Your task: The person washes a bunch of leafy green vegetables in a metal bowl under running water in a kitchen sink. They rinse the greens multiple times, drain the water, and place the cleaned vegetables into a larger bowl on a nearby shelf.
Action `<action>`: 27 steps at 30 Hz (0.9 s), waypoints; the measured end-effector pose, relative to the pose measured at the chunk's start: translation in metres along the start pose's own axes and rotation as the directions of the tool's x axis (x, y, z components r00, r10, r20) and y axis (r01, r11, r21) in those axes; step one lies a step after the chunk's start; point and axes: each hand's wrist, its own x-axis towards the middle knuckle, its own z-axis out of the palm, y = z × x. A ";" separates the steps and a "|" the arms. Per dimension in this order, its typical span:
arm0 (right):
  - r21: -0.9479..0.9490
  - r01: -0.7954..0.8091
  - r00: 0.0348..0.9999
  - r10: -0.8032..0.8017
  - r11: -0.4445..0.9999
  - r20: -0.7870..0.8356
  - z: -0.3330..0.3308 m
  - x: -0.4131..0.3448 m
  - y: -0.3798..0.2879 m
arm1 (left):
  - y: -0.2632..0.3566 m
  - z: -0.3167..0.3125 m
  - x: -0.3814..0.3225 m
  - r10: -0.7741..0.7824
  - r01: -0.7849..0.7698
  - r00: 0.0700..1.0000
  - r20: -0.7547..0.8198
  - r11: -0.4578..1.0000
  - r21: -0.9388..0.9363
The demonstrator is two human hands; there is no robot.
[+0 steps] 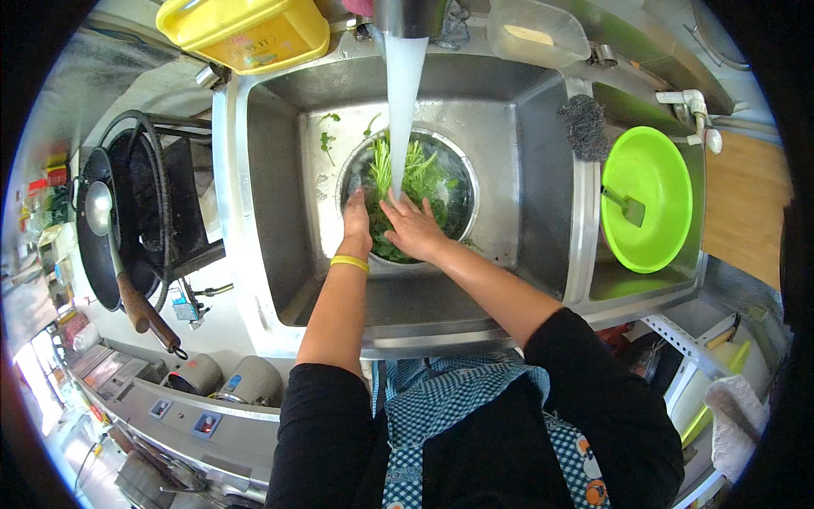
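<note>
Water pours from the faucet (pixel 407 22) into a round metal basin (pixel 474 191) standing in the large stainless steel sink (pixel 540 184). Leafy greens (pixel 416 172) with pale stems lie in the water of the basin. My left hand (pixel 357 219), below a yellow wristband (pixel 350 261), is upright at the basin's left inner side, beside the greens. My right hand (pixel 413 226) is spread over the greens with its fingers apart, its fingertips at the foot of the water stream. Whether either hand grips any leaves cannot be told. A few loose sprigs (pixel 327 141) lie on the sink floor.
A green plastic basin (pixel 661 191) with a small scraper-like tool (pixel 632 210) sits in the right sink. A dark scouring pad (pixel 584 127) rests on the divider. Behind the sink stand a yellow tub (pixel 254 38) and a clear container (pixel 537 32). Left are a wok (pixel 95 254) and ladle (pixel 99 207).
</note>
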 end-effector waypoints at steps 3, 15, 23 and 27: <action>-0.142 0.047 0.997 -0.039 0.989 0.060 0.014 0.017 0.006 | -0.002 0.001 0.001 0.015 -0.025 0.997 0.076 0.991 0.135; 0.770 -0.074 0.796 0.502 0.634 -0.337 -0.030 0.033 0.079 | -0.022 0.010 0.025 0.243 -0.248 0.969 0.053 0.945 0.212; 0.986 -0.013 0.978 0.209 0.166 -0.022 -0.006 0.029 0.049 | -0.002 0.034 0.002 0.010 -0.019 0.993 0.121 0.997 0.073; 0.956 0.010 0.951 0.293 0.292 -0.099 -0.025 0.013 0.057 | 0.010 0.013 -0.003 0.020 -0.044 0.992 0.126 0.982 0.184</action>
